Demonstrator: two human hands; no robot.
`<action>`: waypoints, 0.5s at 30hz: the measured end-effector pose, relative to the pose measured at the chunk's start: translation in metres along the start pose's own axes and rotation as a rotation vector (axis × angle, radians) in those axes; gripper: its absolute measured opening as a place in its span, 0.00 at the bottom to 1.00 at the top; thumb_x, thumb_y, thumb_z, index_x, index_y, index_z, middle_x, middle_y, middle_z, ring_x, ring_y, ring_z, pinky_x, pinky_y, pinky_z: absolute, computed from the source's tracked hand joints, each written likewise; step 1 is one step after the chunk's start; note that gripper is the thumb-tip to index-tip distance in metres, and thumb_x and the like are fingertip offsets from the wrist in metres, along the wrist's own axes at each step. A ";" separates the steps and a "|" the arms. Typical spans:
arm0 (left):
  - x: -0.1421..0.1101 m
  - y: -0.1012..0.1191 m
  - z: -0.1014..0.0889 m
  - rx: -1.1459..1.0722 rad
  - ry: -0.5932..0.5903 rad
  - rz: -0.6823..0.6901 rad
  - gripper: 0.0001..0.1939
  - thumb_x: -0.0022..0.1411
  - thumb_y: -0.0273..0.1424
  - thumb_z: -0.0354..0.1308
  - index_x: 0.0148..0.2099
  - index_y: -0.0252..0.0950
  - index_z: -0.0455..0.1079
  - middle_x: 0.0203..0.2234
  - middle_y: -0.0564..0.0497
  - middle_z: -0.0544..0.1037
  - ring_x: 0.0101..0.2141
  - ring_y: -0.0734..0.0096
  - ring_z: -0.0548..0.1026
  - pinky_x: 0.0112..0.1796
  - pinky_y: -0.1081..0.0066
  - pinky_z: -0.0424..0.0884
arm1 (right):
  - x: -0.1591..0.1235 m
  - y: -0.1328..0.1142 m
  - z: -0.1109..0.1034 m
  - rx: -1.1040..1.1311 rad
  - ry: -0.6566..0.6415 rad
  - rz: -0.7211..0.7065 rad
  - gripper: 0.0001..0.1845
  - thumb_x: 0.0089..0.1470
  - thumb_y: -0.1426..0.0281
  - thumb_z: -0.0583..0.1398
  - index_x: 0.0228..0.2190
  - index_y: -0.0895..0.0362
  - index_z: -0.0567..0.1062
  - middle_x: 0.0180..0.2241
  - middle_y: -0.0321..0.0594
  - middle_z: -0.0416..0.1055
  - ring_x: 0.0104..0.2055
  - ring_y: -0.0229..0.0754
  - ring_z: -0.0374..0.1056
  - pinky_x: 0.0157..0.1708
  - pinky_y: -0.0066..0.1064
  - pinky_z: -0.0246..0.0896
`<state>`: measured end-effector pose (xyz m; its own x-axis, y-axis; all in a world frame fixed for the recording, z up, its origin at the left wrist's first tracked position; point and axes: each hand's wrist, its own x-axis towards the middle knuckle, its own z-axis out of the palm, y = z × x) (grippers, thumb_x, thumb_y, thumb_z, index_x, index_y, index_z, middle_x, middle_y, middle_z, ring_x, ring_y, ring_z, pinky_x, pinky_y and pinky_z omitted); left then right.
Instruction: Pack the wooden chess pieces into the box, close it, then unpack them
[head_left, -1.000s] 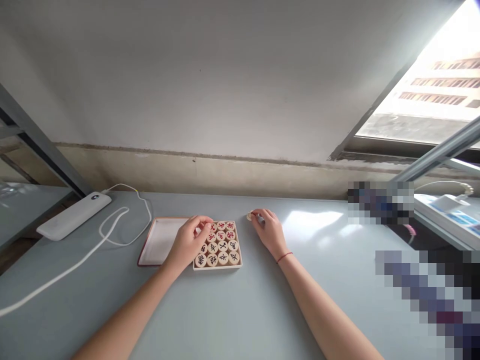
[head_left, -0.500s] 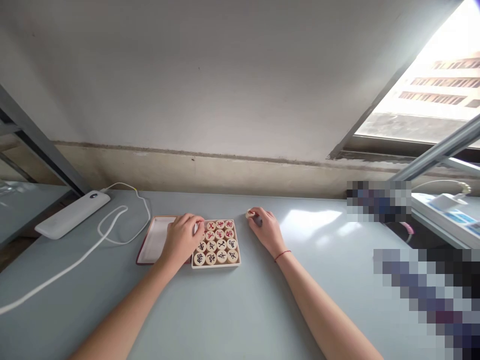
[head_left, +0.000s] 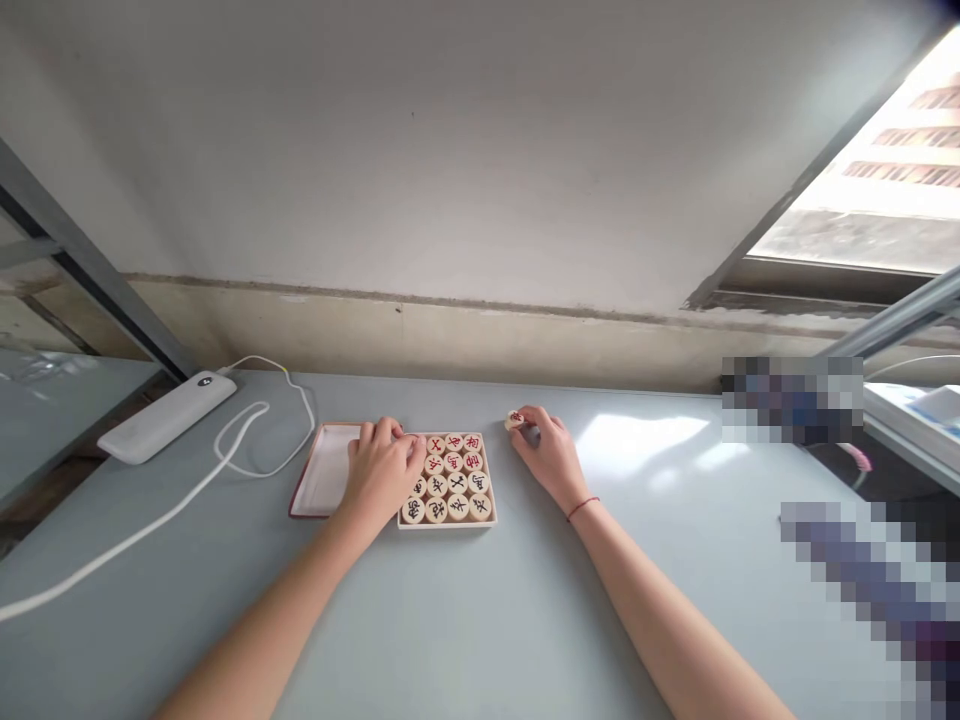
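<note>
A shallow white box [head_left: 448, 526] holds rows of round Chinese chess pieces [head_left: 457, 507], red characters in the far rows and black ones in the near rows. My left hand [head_left: 381, 468] lies over the box's far left corner, fingers curled and thumb bent in beside the pieces. What is between those fingertips is hidden. The box's lid [head_left: 321, 470], pale inside with a dark red edge, lies to the left, partly under that hand. Right of the box, my right hand [head_left: 551, 450] pinches one chess piece [head_left: 514, 420] with a red character, at or just above the desk.
A white power strip [head_left: 169, 415] with a looping white cable [head_left: 172, 510] lies on the left of the grey desk [head_left: 450, 620]. A wall [head_left: 450, 345] bounds the back. Pixelated areas cover things at the right, near a metal frame [head_left: 892, 310].
The view has shifted, so everything appears a little further right. The chess piece in my right hand shows more of its red face. My left hand remains at the box corner.
</note>
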<state>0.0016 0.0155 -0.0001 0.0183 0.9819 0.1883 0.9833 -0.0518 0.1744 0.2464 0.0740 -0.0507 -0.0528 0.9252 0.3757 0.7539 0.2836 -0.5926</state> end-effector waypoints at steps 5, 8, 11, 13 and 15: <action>0.000 0.011 -0.002 -0.027 -0.021 -0.022 0.20 0.66 0.38 0.45 0.37 0.39 0.78 0.39 0.43 0.71 0.42 0.55 0.65 0.40 0.59 0.62 | 0.000 0.001 0.000 0.005 -0.013 0.003 0.12 0.52 0.66 0.55 0.40 0.53 0.70 0.39 0.42 0.75 0.43 0.49 0.65 0.42 0.39 0.62; 0.000 0.016 0.000 -0.015 -0.018 -0.019 0.19 0.66 0.38 0.46 0.37 0.39 0.78 0.39 0.43 0.71 0.42 0.56 0.65 0.40 0.59 0.62 | 0.000 0.001 0.001 0.009 -0.010 0.003 0.11 0.52 0.66 0.55 0.39 0.53 0.70 0.39 0.42 0.75 0.43 0.49 0.65 0.44 0.39 0.62; 0.000 0.017 0.003 -0.006 -0.003 -0.014 0.18 0.65 0.38 0.47 0.37 0.39 0.77 0.39 0.43 0.72 0.43 0.57 0.65 0.40 0.60 0.61 | 0.000 0.001 0.001 0.010 -0.019 0.006 0.11 0.53 0.66 0.55 0.39 0.52 0.70 0.39 0.41 0.76 0.44 0.49 0.65 0.44 0.40 0.61; -0.001 0.017 0.004 -0.014 0.014 -0.020 0.17 0.65 0.38 0.48 0.38 0.39 0.77 0.40 0.44 0.73 0.43 0.57 0.66 0.40 0.60 0.61 | 0.000 0.001 0.001 0.006 -0.021 0.008 0.11 0.53 0.66 0.55 0.39 0.52 0.70 0.40 0.41 0.76 0.45 0.49 0.65 0.44 0.40 0.61; -0.001 0.017 0.003 -0.037 0.029 -0.022 0.15 0.64 0.38 0.49 0.39 0.39 0.76 0.41 0.44 0.75 0.44 0.56 0.66 0.40 0.60 0.61 | 0.000 0.001 0.002 0.002 -0.014 0.004 0.11 0.53 0.65 0.55 0.39 0.52 0.70 0.40 0.41 0.76 0.44 0.49 0.65 0.44 0.40 0.61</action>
<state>0.0192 0.0142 -0.0005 -0.0089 0.9772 0.2119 0.9761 -0.0376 0.2141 0.2461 0.0746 -0.0524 -0.0590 0.9300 0.3629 0.7529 0.2802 -0.5956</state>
